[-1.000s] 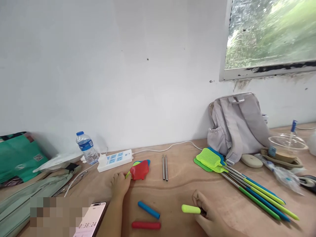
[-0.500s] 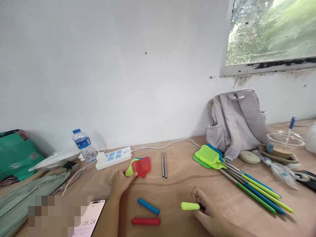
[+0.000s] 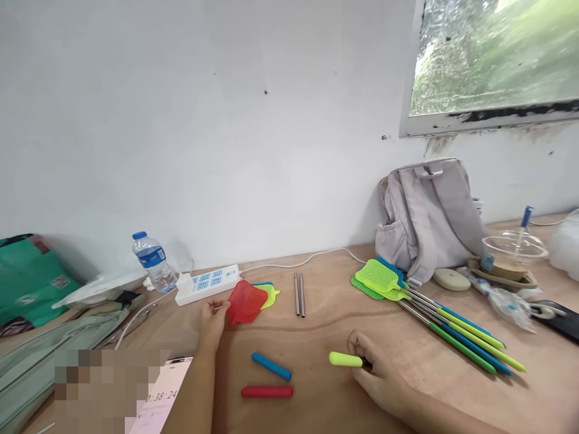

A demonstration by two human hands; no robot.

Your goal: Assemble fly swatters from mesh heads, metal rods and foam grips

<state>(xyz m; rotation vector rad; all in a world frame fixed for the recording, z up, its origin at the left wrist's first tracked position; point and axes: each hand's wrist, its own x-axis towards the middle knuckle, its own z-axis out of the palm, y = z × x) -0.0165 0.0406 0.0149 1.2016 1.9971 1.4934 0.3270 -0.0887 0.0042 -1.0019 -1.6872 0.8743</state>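
Observation:
My left hand [image 3: 216,320] pinches the edge of a red fly swatter head [image 3: 246,301], lifted and tilted above a yellow-green swatter head [image 3: 270,296] and a blue one [image 3: 263,284] lying on the table. Closed around one end of a yellow-green handle [image 3: 345,360] is my right hand [image 3: 373,369]; the handle points left. Between my arms lie a blue handle [image 3: 271,366] and a red handle [image 3: 266,392]. Two metal rods [image 3: 300,295] rest side by side farther back.
Assembled fly swatters [image 3: 452,330] lie in a pile at right, before a grey backpack [image 3: 429,217]. A white power strip [image 3: 208,284] and a water bottle [image 3: 154,260] stand at back left. A phone [image 3: 163,395] lies by my left forearm; a plastic cup [image 3: 513,256] is far right.
My left hand has moved left and raised the red swatter head, pulling it off the others and uncovering more of the yellow-green one. My right hand stays nearly still with its handle.

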